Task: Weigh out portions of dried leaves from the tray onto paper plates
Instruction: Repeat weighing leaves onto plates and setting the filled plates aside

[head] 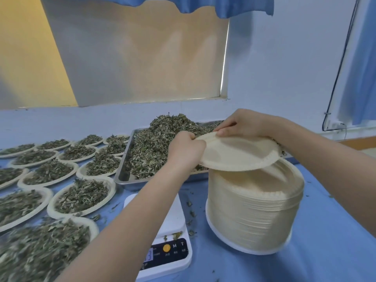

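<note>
1. Nearest to us was the scale (162, 237), at about 6 o'clock. Our left forearm crossed over it, its platform carried no plate, and only a few leaf crumbs lay near its display. The number on the display was too blurred for us to read.
2. At 9 o'clock and 7 o'clock we saw the filled plates (81, 195), many of them, laid close together in rows on the blue cloth (325, 251). We judged that a large part of the portions was already done.
3. At 12 o'clock stood the metal tray (124, 176), with a high heap of dried leaves (158, 145) in it. So much material remained that we judged many more portions were left to weigh.
4. At 3 o'clock from the scale was the stack of empty plates (254, 216), tall, which also suggested long work ahead.
5. Just above this stack we held one empty paper plate (238, 153), tilted. Our left hand (186, 151) pinched its near-left rim, and our right hand (246, 124) gripped its far rim with curled fingers.
6. We judged the present step to be taking a fresh plate off the stack; it was not yet on the scale, and no leaves were on it.
</note>
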A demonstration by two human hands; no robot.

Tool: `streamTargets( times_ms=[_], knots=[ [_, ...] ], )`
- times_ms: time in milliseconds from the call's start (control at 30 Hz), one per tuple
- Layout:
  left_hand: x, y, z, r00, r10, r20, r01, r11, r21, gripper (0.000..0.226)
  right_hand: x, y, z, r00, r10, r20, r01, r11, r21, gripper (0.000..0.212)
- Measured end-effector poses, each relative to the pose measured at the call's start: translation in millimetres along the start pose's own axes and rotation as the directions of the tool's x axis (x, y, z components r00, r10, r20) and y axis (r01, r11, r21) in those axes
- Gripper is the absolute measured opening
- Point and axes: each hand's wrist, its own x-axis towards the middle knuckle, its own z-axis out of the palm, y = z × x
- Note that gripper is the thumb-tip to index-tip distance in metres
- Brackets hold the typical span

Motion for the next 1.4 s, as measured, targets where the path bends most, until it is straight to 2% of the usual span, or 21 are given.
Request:
streamTargets(
  times_ms=[33,67,167,233,333,433,533,600,700,833,933,1100,1167,1267,1400],
  knots=[
    [-3,-1,-9,0.998,-0.056,-0.005,0.054,0.988,-0.144,0.011,3,-8,3,1.000,0.015,-0.008,-0.015,0.999,-0.037,0.026],
    [-7,-2,-20,0.993,-0.113,-0.018,0.104,0.955,-0.277,0.008,7,-17,7,0.999,0.031,-0.019,-0.032,0.997,-0.070,0.027],
    [-15,-12,-54,0.968,-0.241,-0.077,0.158,0.815,-0.558,0.011,14,-52,21,0.993,0.117,-0.007,-0.117,0.990,-0.079,0.034],
    [-22,-22,-80,0.955,-0.271,-0.117,0.131,0.744,-0.656,0.011,12,-76,34,0.983,0.185,0.013,-0.185,0.983,0.007,0.028],
    [-33,-44,-112,0.946,-0.293,-0.141,0.102,0.679,-0.727,0.015,2,-102,66,0.962,0.270,0.034,-0.272,0.957,0.102,0.033],
    [-46,-72,-125,0.931,-0.341,-0.128,0.157,0.693,-0.704,0.018,-11,-114,106,0.956,0.287,-0.065,-0.266,0.937,0.225,0.032],
    [-50,-105,-120,0.860,-0.457,-0.227,0.233,0.747,-0.623,0.012,-22,-118,138,0.945,0.272,-0.184,-0.180,0.897,0.404,0.031],
    [-50,-120,-111,0.847,-0.448,-0.287,0.259,0.819,-0.513,0.031,-27,-119,157,0.927,0.296,-0.231,-0.127,0.826,0.549,0.034],
    [-49,-134,-95,0.851,-0.411,-0.326,0.299,0.890,-0.343,0.045,-37,-112,183,0.895,0.390,-0.214,-0.147,0.713,0.685,0.039],
    [-52,-143,-79,0.868,-0.389,-0.307,0.316,0.912,-0.261,0.051,-55,-101,200,0.883,0.442,-0.160,-0.151,0.589,0.794,0.035],
    [-54,-149,-76,0.868,-0.413,-0.278,0.332,0.896,-0.294,0.052,-61,-94,209,0.884,0.441,-0.157,-0.141,0.571,0.809,0.050],
    [-63,-152,-74,0.838,-0.511,-0.190,0.439,0.839,-0.321,0.025,-63,-98,215,0.890,0.440,-0.119,-0.194,0.602,0.775,0.059],
    [-65,-152,-74,0.839,-0.503,-0.205,0.429,0.845,-0.319,0.031,-61,-100,215,0.887,0.453,-0.094,-0.211,0.577,0.789,0.060],
    [-68,-154,-77,0.837,-0.503,-0.217,0.427,0.847,-0.317,0.067,-56,-103,212,0.881,0.464,-0.092,-0.194,0.533,0.823,0.069],
    [-72,-156,-82,0.833,-0.514,-0.205,0.422,0.829,-0.367,0.074,-55,-104,211,0.882,0.463,-0.091,-0.186,0.520,0.834,0.089]
  ],
)
